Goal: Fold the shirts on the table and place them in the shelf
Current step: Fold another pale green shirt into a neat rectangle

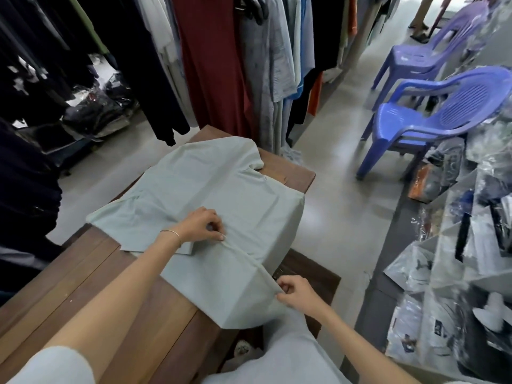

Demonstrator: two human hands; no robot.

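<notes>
Pale green cotton shirt lies spread across your brown wooden surface; your left hand and right hand each pinch one raised fold.

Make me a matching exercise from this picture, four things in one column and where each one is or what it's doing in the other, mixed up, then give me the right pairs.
Column one:
1. left hand
2. right hand
3. pale green shirt
4. blue plastic chairs

Column two:
A. standing on the floor, right of the table
B. pinching a raised crease near the shirt's middle
C. spread flat over the wooden table
D. pinching the same crease at the shirt's near edge

Pairs: 1-B, 2-D, 3-C, 4-A
</notes>
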